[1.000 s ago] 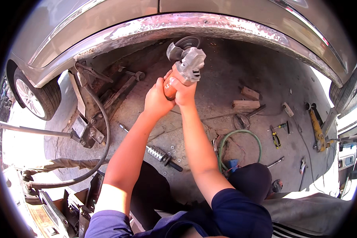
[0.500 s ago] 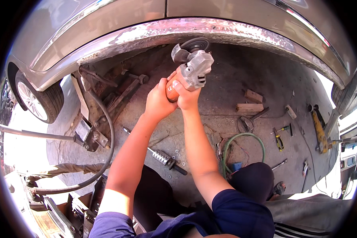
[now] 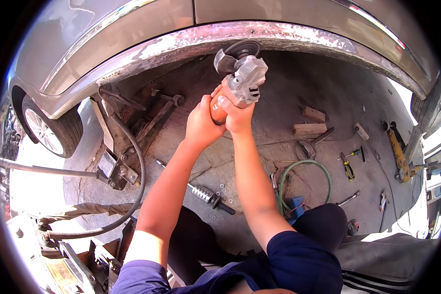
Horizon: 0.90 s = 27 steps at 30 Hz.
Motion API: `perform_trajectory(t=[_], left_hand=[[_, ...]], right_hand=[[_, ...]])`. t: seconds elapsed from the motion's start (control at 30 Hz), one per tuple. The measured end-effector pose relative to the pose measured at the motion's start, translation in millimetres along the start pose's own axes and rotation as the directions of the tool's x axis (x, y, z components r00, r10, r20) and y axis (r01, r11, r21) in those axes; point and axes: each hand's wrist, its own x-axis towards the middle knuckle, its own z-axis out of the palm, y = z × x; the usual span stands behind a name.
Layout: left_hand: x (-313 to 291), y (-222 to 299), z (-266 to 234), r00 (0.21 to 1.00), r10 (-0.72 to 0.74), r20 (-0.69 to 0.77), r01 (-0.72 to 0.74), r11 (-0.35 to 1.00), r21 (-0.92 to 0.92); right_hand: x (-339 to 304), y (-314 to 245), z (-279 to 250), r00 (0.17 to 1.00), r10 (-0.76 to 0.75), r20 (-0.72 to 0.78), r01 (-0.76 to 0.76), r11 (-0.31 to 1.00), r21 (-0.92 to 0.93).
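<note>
Both my arms reach forward, and my two hands hold an angle grinder with an orange body and a grey metal head. My left hand is wrapped round the rear of the body. Close beside it, my right hand grips the body just behind the head, thumb on top. A dark round disc with a metal guard sits at the tool's far end. That disc lies at the lower edge of the car's sill, which is patchy bare metal; whether they touch I cannot tell.
A floor jack with a black hose stands at the left near a car wheel. On the concrete lie a slide hammer, wood blocks, a green hose, yellow-handled pliers and a yellow tool.
The grinder's disc has shifted slightly up against the sill in the picture, still in both hands. The whole view has moved a little, so floor items sit slightly right and lower.
</note>
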Motion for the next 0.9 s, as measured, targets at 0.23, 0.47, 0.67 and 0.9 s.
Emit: perform_trajectory(t=[0.23,0.47,0.67,0.9], left_hand=[[-9,2,13,1.000,-0.018,0.000,0.017,0.961,-0.276],[-5,29,33,1.000,0.011,-0.029,-0.019,0.959,-0.282],[2,33,23,0.997,0.030,0.065,-0.007,0.942,-0.336],[-17,-28,15,0.998,-0.041,0.039,0.056,0.817,-0.574]], right_hand=[[-6,-3,-6,0.997,0.069,-0.047,-0.079,0.956,-0.282],[6,-37,-17,0.993,0.082,-0.086,-0.109,0.920,-0.376],[9,-57,4,0.967,0.134,-0.216,-0.200,0.926,-0.321],[-5,-8,39,0.994,0.065,-0.087,-0.108,0.709,-0.697]])
